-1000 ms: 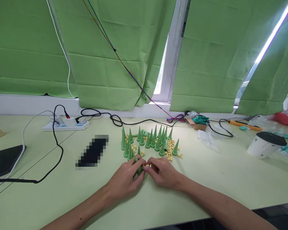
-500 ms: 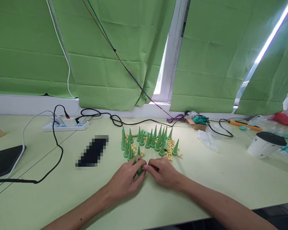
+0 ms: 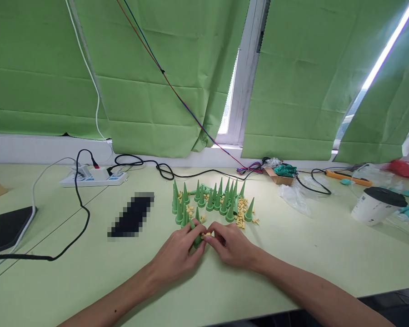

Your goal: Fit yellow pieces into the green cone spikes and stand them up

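Note:
My left hand is closed around a green cone with a round base, its tip leaning up and to the left. Between the thumb and fingertips of my right hand is a small yellow plastic piece, held against the side of that cone. Whether the piece is seated in the cone I cannot tell. Just beyond my hands stand several more green cones, upright on their bases. Loose yellow pieces lie scattered among them and to their right.
Left of the cones lies a blurred-out dark object. A white power strip and black cable are farther left. At right are a white cup with black lid, a small cardboard box and clear plastic bags.
My right hand has drawn slightly to the right, so the yellow piece in its fingertips shows more. The green cone in my left hand has shifted slightly.

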Available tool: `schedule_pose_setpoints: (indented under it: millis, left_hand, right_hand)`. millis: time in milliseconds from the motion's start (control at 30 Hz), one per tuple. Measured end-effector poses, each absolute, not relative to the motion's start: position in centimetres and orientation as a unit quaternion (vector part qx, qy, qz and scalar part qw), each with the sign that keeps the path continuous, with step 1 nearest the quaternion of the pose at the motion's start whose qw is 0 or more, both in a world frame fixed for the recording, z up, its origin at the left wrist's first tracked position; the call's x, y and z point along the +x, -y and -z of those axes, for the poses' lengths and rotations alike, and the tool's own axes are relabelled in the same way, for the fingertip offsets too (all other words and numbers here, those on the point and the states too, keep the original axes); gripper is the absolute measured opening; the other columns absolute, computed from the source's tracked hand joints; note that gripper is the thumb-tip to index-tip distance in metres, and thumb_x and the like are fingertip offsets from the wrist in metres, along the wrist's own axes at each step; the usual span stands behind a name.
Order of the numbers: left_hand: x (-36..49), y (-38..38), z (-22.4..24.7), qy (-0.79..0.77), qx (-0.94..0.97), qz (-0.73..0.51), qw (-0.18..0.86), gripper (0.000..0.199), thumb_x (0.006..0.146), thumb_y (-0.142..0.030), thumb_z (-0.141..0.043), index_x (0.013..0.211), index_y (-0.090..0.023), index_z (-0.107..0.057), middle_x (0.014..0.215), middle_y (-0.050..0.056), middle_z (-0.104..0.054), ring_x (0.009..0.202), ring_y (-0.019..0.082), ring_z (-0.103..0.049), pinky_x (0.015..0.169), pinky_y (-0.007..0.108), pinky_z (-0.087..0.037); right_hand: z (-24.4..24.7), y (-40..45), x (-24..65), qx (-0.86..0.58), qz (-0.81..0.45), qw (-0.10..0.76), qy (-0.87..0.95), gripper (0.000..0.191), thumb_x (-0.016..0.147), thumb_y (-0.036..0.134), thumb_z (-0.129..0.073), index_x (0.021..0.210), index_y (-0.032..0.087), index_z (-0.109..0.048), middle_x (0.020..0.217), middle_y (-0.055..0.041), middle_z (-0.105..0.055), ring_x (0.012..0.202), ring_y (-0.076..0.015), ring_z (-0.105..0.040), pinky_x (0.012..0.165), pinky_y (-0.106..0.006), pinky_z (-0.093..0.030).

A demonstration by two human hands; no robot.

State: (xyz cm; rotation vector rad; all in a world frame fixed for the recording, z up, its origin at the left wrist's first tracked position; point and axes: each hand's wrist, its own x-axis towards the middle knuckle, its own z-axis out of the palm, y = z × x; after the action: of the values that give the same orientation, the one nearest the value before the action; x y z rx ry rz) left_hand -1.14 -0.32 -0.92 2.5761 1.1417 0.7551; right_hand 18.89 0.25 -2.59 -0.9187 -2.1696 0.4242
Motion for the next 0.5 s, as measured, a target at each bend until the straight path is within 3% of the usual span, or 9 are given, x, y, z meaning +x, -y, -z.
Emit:
schedule_pose_setpoints:
  millis: [500]
  left_hand:
    - [-0.93,0.43,0.9,-0.375,0.884,-0.26,0.102,0.017,0.095,-0.022,-0.044,0.099,-0.02,-0.06,0.088,0.003,-0.058,0.053,0.01,-0.051,0.053,0.023,-0.043]
  right_hand:
    - [2.85,-0.56,18.96,-0.356,-0.127,0.346,0.859,0.035,0.1,0.031,-0.044,0.067,0.02,-0.049,0.055,0.0037,-0.046,0.049,-0.0097,-0.037,0.052,-0.023,-0.029]
